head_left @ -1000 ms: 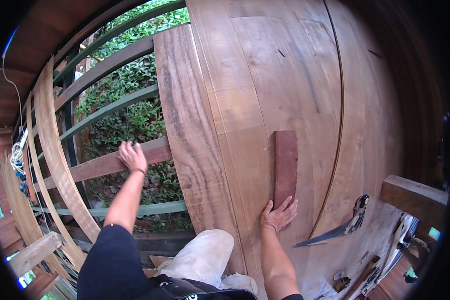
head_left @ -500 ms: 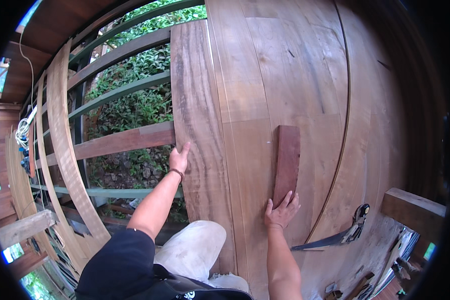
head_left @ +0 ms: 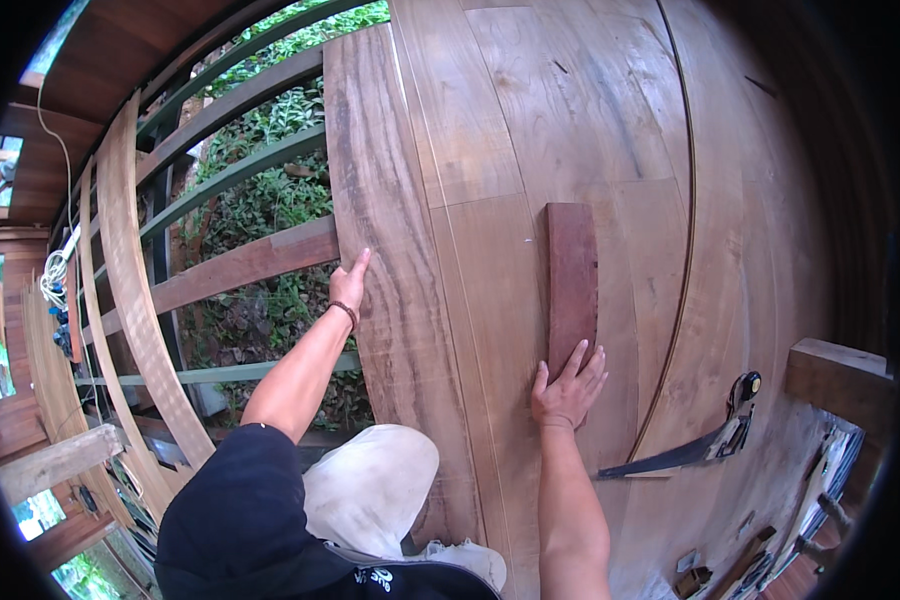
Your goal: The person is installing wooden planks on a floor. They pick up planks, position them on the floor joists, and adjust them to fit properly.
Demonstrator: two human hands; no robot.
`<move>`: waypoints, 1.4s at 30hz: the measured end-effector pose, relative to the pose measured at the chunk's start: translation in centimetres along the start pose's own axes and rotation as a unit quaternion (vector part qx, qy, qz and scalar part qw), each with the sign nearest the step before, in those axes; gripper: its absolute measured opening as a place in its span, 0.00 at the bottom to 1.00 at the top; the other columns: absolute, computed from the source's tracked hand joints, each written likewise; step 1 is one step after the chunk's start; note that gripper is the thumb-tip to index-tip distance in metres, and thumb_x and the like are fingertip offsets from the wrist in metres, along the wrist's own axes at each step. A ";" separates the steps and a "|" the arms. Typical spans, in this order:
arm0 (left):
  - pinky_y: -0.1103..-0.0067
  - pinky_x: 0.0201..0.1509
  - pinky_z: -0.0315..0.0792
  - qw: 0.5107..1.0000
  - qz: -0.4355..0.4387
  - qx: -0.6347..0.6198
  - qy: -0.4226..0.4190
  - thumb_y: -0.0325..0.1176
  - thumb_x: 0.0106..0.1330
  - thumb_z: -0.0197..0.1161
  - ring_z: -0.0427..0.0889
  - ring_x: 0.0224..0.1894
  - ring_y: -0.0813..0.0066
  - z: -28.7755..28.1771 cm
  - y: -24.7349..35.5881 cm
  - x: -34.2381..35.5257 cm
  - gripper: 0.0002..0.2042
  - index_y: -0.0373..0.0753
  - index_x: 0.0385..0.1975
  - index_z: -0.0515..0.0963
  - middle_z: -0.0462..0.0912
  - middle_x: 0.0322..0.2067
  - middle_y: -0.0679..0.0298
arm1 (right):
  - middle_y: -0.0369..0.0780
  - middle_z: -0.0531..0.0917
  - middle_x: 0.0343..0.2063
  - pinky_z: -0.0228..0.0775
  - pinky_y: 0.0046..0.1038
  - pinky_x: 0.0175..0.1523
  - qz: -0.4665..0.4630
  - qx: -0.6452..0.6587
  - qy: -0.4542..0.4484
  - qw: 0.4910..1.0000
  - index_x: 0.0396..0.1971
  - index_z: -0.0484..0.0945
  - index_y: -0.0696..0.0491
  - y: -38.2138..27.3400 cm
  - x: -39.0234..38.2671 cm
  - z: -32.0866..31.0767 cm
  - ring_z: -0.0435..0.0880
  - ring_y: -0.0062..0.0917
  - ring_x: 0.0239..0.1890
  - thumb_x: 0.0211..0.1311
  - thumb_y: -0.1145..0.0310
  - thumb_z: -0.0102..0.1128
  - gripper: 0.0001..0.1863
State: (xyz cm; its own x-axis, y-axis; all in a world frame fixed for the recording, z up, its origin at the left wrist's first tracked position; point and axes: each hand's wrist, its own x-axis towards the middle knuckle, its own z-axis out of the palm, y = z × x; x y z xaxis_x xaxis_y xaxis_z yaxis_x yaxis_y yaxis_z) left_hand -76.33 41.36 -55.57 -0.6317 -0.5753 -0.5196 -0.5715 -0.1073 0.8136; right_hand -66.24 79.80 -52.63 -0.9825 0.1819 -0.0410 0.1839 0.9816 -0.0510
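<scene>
My left hand (head_left: 348, 282) grips the left edge of a long brown floorboard (head_left: 375, 150), thumb on its top face and the other fingers hidden below the edge. To the right, a short reddish wood block (head_left: 572, 275) lies lengthwise on the laid wooden floor. My right hand (head_left: 568, 388) rests on the block's near end, palm down with fingers spread. A thin gap separates the gripped floorboard from its neighbour near the far end. My knee in pale trousers is at that board's near part.
Open joists (head_left: 245, 262) over green plants lie left of the board. Loose wood strips (head_left: 135, 270) cross them further left, near a coiled white cord (head_left: 55, 275). A hand saw (head_left: 705, 445) lies at right on the floor, near a timber beam (head_left: 838, 375).
The view has tilted slightly, so the floor and both hands appear higher in the picture. Both hands keep their places on the floorboard and the wood block.
</scene>
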 end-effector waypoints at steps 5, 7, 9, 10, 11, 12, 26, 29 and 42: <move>0.74 0.55 0.72 0.999 0.025 0.023 0.012 0.51 0.63 0.70 0.83 0.48 0.69 -0.3 -1.6 1.2 0.28 0.29 0.50 0.80 0.86 0.45 0.58 | 0.54 0.53 0.72 0.45 0.52 0.76 -0.003 0.003 0.014 1.000 0.74 0.51 0.50 0.1 -0.3 -0.1 0.54 0.48 0.74 0.59 0.47 0.61 0.48; 0.74 0.55 0.72 0.999 0.034 0.024 0.013 0.52 0.63 0.70 0.83 0.48 0.69 -0.4 -1.6 1.4 0.29 0.28 0.49 0.81 0.86 0.46 0.57 | 0.53 0.54 0.71 0.45 0.52 0.76 0.003 0.009 0.008 1.000 0.74 0.51 0.49 -0.1 -0.3 -0.2 0.54 0.48 0.74 0.59 0.47 0.61 0.47; 0.74 0.55 0.72 0.999 0.042 0.020 0.010 0.52 0.63 0.70 0.83 0.49 0.69 -0.4 -1.8 1.4 0.29 0.28 0.48 0.81 0.86 0.47 0.56 | 0.52 0.54 0.72 0.44 0.51 0.76 0.003 0.024 0.013 1.000 0.74 0.52 0.47 -0.4 -0.1 -0.6 0.53 0.46 0.74 0.59 0.47 0.61 0.47; 0.73 0.56 0.72 0.999 0.040 0.018 0.005 0.53 0.63 0.70 0.83 0.49 0.69 -0.2 -1.8 1.7 0.29 0.28 0.49 0.81 0.85 0.48 0.56 | 0.52 0.54 0.72 0.44 0.50 0.76 0.004 0.027 0.015 1.000 0.74 0.52 0.47 -0.2 0.1 -0.6 0.53 0.46 0.74 0.59 0.47 0.61 0.47; 0.73 0.56 0.72 0.999 0.036 0.019 0.003 0.53 0.63 0.70 0.82 0.49 0.69 -0.5 -2.1 2.1 0.30 0.28 0.50 0.80 0.85 0.48 0.55 | 0.51 0.55 0.72 0.44 0.50 0.76 0.005 0.031 0.014 0.999 0.74 0.52 0.47 -0.1 0.0 -0.5 0.53 0.45 0.74 0.59 0.47 0.61 0.46; 0.73 0.57 0.72 0.999 0.046 0.001 0.002 0.54 0.62 0.70 0.82 0.50 0.69 -0.9 -2.6 3.0 0.32 0.27 0.50 0.79 0.84 0.49 0.55 | 0.51 0.55 0.72 0.44 0.50 0.76 0.002 0.036 0.016 0.999 0.74 0.52 0.47 -0.5 0.3 -0.5 0.53 0.44 0.75 0.59 0.46 0.60 0.46; 0.63 0.62 0.69 0.949 0.147 0.277 -0.009 0.65 0.62 0.63 0.78 0.58 0.46 -3.6 -6.9 -4.6 0.40 0.27 0.53 0.72 0.79 0.52 0.38 | 0.46 0.57 0.72 0.43 0.45 0.77 0.029 0.043 0.044 0.998 0.73 0.58 0.43 0.1 -0.4 0.5 0.54 0.38 0.75 0.59 0.42 0.59 0.43; 0.61 0.60 0.70 0.941 0.158 0.298 0.038 0.66 0.62 0.61 0.78 0.56 0.43 -2.8 -6.5 -5.5 0.41 0.26 0.53 0.71 0.79 0.51 0.37 | 0.46 0.59 0.71 0.43 0.44 0.77 0.032 0.038 0.051 0.997 0.72 0.59 0.42 0.0 -0.5 0.6 0.54 0.38 0.75 0.60 0.42 0.58 0.43; 0.59 0.62 0.69 0.919 0.178 0.348 0.054 0.75 0.56 0.56 0.76 0.57 0.40 -2.5 -7.7 -1.9 0.51 0.20 0.51 0.73 0.77 0.52 0.33 | 0.52 0.74 0.55 0.73 0.42 0.58 0.033 0.217 -0.014 0.975 0.64 0.68 0.52 -0.7 -16.7 -9.7 0.77 0.49 0.54 0.40 0.55 0.69 0.45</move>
State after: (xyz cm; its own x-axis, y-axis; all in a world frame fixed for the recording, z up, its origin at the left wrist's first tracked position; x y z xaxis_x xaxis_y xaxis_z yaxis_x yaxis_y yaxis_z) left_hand -69.39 41.27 -60.21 -0.8091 -0.5546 -0.1944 -0.5595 0.6257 0.5435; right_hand -50.29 76.60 -42.24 -0.9681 0.2357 -0.0852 0.2479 0.8498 -0.4652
